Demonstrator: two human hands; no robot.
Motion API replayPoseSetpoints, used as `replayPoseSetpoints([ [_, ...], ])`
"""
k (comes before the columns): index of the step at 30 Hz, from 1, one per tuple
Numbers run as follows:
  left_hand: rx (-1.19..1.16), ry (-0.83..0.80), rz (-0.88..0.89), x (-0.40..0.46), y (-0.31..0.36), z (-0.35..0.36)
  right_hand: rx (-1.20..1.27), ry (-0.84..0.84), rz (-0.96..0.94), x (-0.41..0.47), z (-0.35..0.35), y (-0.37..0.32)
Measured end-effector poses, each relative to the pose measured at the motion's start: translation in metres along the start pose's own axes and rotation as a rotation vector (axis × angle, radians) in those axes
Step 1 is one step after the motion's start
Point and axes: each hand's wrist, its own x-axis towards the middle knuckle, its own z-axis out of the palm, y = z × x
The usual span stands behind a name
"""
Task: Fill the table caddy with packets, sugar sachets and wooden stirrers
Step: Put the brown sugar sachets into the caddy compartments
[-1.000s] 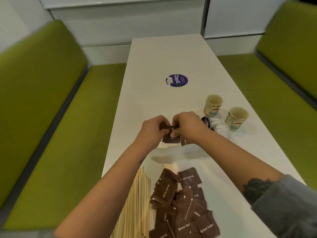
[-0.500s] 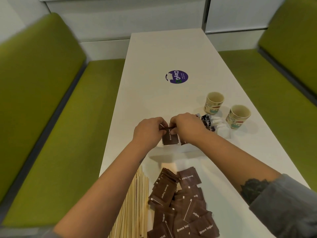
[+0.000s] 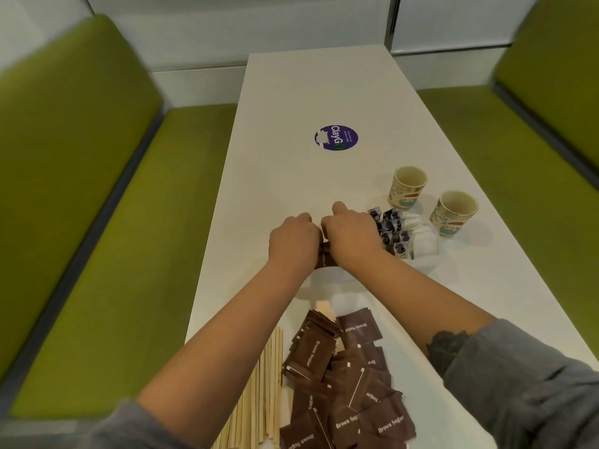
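Both hands, left hand [image 3: 293, 243] and right hand [image 3: 351, 236], have sunk lower, fingers still pinching brown sachets [image 3: 325, 261] into the white caddy [image 3: 424, 251]; seating nearly done.

I see the caddy [image 3: 424, 251] mid-table [image 3: 291, 176], two cups [image 3: 409, 187] just behind it to the right. Loose sachets [image 3: 350, 377] lie nearest me, stirrers [image 3: 256, 390] left of them (near the table edge). Sticker [image 3: 336, 138] farther back, benches [image 3: 97, 254] on both sides.
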Motion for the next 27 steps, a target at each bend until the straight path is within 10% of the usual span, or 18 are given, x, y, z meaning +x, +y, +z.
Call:
replayPoseSetpoints([
  [14, -0.536, 0.169, -0.121, -0.052, -0.006, -0.007, 0.423, 0.049, 0.092, -0.055, -0.006, 0.009],
  [27, -0.538, -0.240, -0.183, -0.125, 0.000, 0.025, 0.363, -0.287, 0.089, -0.105, 0.033, 0.017],
])
